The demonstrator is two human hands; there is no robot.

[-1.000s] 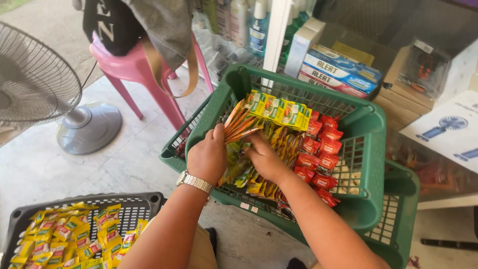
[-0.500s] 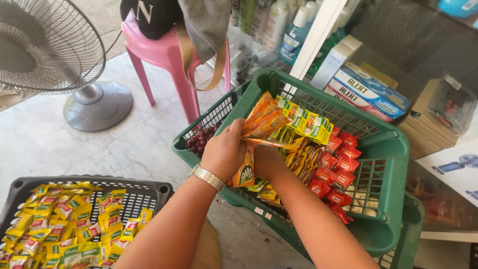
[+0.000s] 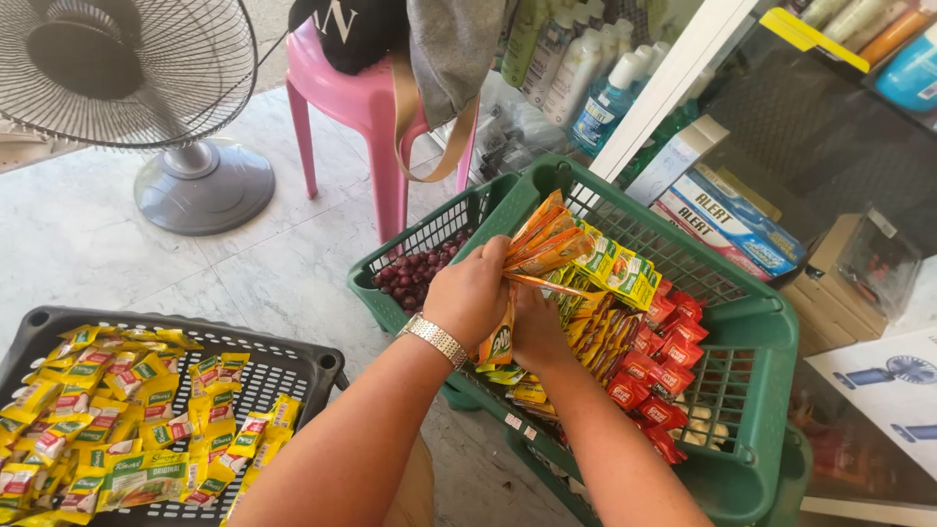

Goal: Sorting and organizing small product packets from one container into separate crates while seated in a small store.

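Note:
My left hand (image 3: pixel 470 295), with a metal watch on its wrist, grips a bunch of orange sachet strips (image 3: pixel 540 241) above the green plastic basket (image 3: pixel 752 332). My right hand (image 3: pixel 540 330) is just below and behind it, touching the same strips near their lower ends. Inside the basket lie rows of red sachets (image 3: pixel 656 376), yellow-green sachets (image 3: pixel 617 265) and more orange packets. A second green basket (image 3: pixel 395 268) under it holds dark red fruit (image 3: pixel 415 271).
A black crate (image 3: pixel 298 361) at lower left holds several yellow sachets. A pink plastic stool (image 3: pixel 369 117) with a bag on it and a standing fan (image 3: pixel 146 88) are behind. Boxes and bottles line a shelf on the right.
Both hands have lifted the orange sachet strips up out of the green basket. The view has shifted closer and slightly right.

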